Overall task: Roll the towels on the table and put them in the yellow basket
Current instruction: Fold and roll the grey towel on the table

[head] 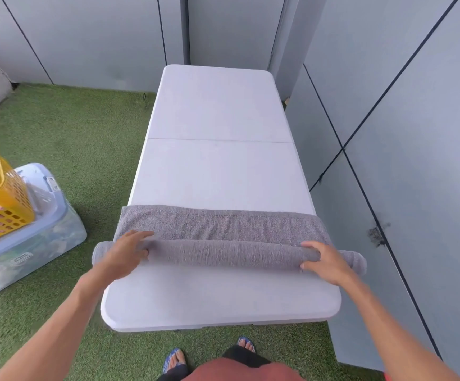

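Note:
A grey towel (223, 237) lies across the near part of the white table (217, 171). Its near side is wound into a long roll, and a flat strip remains on the far side. Both ends of the roll stick out past the table's side edges. My left hand (125, 253) rests on top of the roll near its left end, fingers fairly straight. My right hand (325, 261) grips the roll near its right end, fingers and thumb curled over it. The yellow basket (2, 202) stands at the far left edge of view, cut off by the frame.
The yellow basket sits on a clear plastic storage box (36, 232) with a bluish lid on green artificial turf (85, 138). Grey wall panels (404, 133) run close along the table's right side and behind it. My feet in blue sandals stand at the table's near edge.

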